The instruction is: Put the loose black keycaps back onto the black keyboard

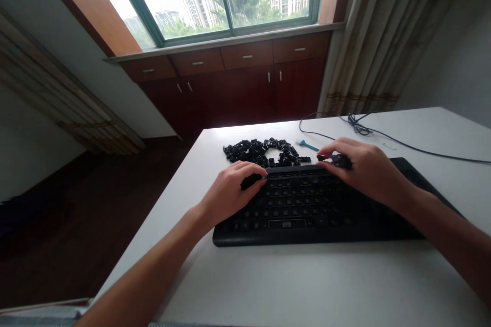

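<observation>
A black keyboard (pixel 295 232) lies on the white table, many of its key positions bare of caps. My left hand (pixel 233 184) rests over its upper left part, with thumb and forefinger closed together at the top row; whatever they pinch is too small to make out. Above the top edge, to the right, my right hand (pixel 360 163) pinches a small black keycap (pixel 320 158) between thumb and forefinger. More dark pieces (pixel 341 161) show inside its curled fingers, their kind unclear. Behind the keyboard lies a heap of loose black keycaps (pixel 245 152).
A small blue tool (pixel 309 145) like a brush lies behind the keyboard. The black cable (pixel 357 123) is bundled at the table's back and runs off right. A thin bent piece of wire (pixel 389 147) lies nearby. Beyond the white table (pixel 307 286) stand reddish cabinets (pixel 238 89) below a window.
</observation>
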A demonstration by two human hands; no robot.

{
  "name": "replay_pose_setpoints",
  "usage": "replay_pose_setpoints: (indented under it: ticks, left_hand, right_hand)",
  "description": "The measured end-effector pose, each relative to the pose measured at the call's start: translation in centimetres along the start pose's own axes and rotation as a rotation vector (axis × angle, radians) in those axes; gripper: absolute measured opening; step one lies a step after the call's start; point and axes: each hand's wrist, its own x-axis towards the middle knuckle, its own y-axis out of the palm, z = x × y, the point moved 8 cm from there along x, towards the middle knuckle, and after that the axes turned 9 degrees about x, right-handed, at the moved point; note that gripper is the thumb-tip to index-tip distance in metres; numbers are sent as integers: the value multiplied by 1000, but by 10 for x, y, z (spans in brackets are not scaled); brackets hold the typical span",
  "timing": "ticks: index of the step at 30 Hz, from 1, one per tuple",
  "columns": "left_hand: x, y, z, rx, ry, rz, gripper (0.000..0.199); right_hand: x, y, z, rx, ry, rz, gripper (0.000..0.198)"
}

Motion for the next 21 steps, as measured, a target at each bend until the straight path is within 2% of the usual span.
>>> replay_pose_setpoints:
  ticks: [3, 9, 14, 21]
  left_hand:
    - [0, 1, 0, 2, -1, 10, 15]
    - [0, 0, -1, -5, -12, 12, 14]
    - [0, -1, -2, -28, -23, -10, 13]
    - [0, -1, -5, -31, -21, -12, 15]
  right_hand:
    - [0, -1, 4, -3, -6, -10, 19]
    - [-1, -4, -2, -30, 94, -53, 20]
    - [-1, -4, 2, -3, 39, -76, 21]
    - [-2, 6, 8, 32, -38, -20, 21]
